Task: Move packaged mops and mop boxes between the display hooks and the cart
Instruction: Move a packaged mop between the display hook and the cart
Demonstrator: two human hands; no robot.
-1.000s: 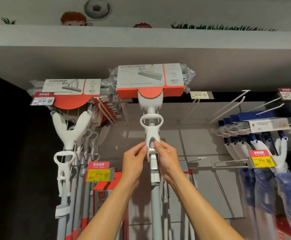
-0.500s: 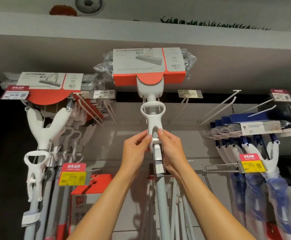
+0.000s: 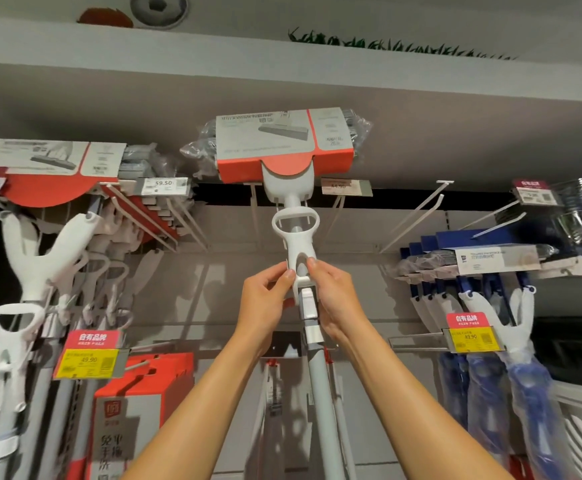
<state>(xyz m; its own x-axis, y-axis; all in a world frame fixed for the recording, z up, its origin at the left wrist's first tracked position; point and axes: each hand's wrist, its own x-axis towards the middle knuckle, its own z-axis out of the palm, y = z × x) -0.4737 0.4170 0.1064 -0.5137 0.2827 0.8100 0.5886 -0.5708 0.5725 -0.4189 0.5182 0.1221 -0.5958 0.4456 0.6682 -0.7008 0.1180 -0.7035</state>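
- While the left hand [image 3: 265,303] and right hand [image 3: 334,299] both curl their fingers round its white handle fitting, the packaged mop [image 3: 294,237] stands upright, its carded head raised just under the overhead shelf [image 3: 282,74].
- Bare display hooks [image 3: 417,216] jut out right of it.
- More packaged mops [image 3: 40,258] hang at the left.
- A red mop box [image 3: 133,410] sits lower left.
- Blue mops [image 3: 511,358] hang right.
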